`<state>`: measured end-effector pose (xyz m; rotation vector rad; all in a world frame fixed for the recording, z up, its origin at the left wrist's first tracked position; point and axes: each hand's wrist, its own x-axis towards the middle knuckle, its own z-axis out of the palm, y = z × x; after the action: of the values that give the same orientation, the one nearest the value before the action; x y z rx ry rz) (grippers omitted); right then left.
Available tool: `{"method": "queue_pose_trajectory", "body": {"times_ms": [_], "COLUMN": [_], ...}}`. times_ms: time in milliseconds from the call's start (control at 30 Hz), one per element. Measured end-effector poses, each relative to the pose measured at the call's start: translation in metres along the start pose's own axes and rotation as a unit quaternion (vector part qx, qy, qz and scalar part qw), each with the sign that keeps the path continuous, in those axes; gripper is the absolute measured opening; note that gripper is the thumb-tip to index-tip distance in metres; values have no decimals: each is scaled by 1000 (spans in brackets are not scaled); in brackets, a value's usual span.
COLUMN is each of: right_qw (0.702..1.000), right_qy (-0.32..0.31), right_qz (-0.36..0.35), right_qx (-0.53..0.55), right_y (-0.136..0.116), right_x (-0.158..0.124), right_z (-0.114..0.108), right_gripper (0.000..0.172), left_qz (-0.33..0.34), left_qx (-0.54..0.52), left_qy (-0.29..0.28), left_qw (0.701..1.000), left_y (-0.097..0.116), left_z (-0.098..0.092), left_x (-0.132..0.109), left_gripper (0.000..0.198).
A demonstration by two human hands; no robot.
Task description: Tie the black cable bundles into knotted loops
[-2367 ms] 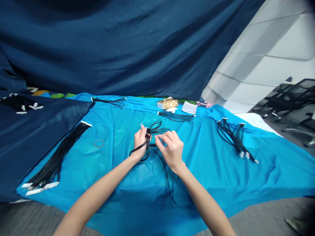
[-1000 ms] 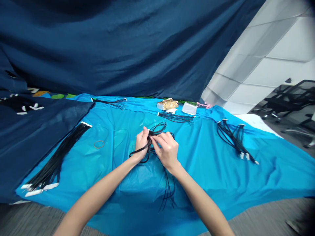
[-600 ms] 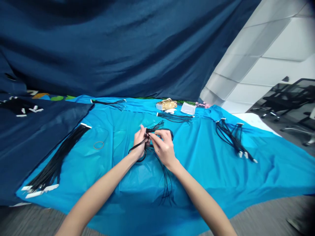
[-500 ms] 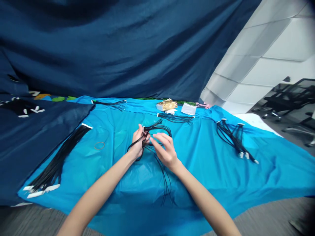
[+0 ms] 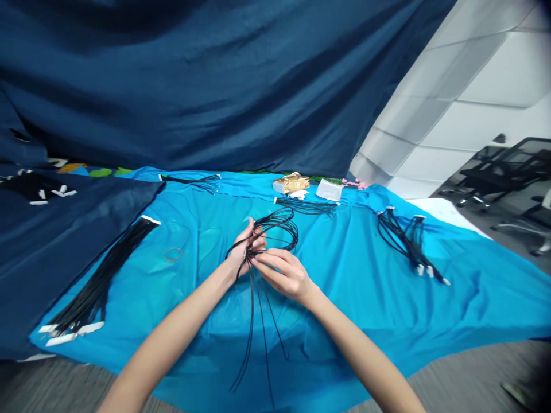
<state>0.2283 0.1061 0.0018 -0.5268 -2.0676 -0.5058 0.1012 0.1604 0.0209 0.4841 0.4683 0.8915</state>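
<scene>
My left hand is closed around a looped bundle of thin black cables in the middle of the bright blue cloth. The loop arcs up and to the right of that hand. My right hand sits just below and to the right, its fingers pinching the same cables where they leave the left hand. Several loose cable tails hang down toward the cloth's front edge.
A long bundle of black cables with white connectors lies at the left. Another cable bunch lies at the right, more bundles at the back. A rubber band, a gold packet and a white packet lie nearby. Dark blue fabric hangs behind.
The loop above my left hand has grown wider. My right hand has dropped lower and now pinches the strands below the left hand. The tails have swung left and hang straighter.
</scene>
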Motion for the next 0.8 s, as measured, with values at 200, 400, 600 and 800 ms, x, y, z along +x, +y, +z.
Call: {"method": "queue_pose_trajectory", "body": {"times_ms": [200, 400, 600, 800], "right_qw": [1000, 999, 998, 998], "right_qy": [15, 14, 1, -1], "right_qz": [0, 8, 7, -14], "right_qx": [-18, -41, -63, -66], "right_y": [-3, -4, -3, -2], "right_x": [6, 9, 12, 15], "right_z": [2, 6, 6, 3], "right_gripper": [16, 14, 16, 16], "left_qz": [-7, -22, -34, -28], "left_qx": [-12, -27, -21, -18], "left_qy": [-15, -15, -4, 3], "left_qw": [1000, 999, 999, 999], "left_y": [0, 0, 0, 0], "left_z": [0, 3, 0, -3], "left_x": [0, -1, 1, 3], "left_gripper": [41, 41, 41, 41]}}
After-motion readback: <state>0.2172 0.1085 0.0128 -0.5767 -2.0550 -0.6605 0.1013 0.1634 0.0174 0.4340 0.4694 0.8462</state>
